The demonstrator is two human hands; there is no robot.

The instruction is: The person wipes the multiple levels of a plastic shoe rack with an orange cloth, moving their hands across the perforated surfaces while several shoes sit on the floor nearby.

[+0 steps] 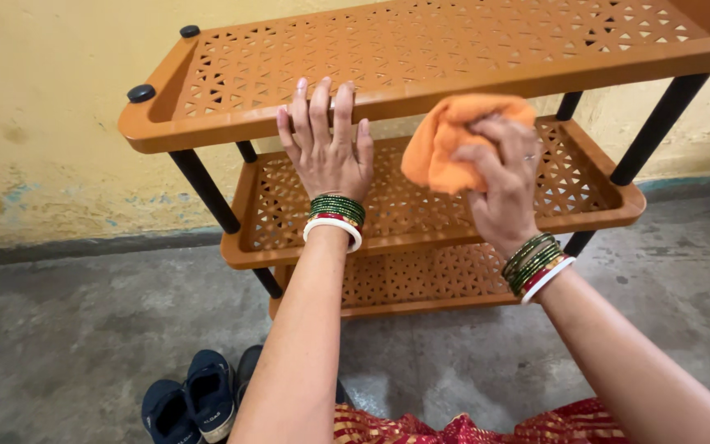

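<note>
An orange plastic rack (232,115) with three perforated shelves and black posts stands against a yellow wall. My left hand (328,141) lies flat over the front edge of the top shelf, fingers spread upward. My right hand (500,182) is closed on a bunched orange cloth (445,141), held against the front edge of the top shelf, just right of my left hand. Both wrists carry green, red and white bangles.
Dark blue shoes (199,399) lie on the grey concrete floor (67,329) at the lower left, in front of the rack. The yellow wall (34,123) is stained and chipped near its base. Red patterned fabric (470,427) shows at the bottom edge.
</note>
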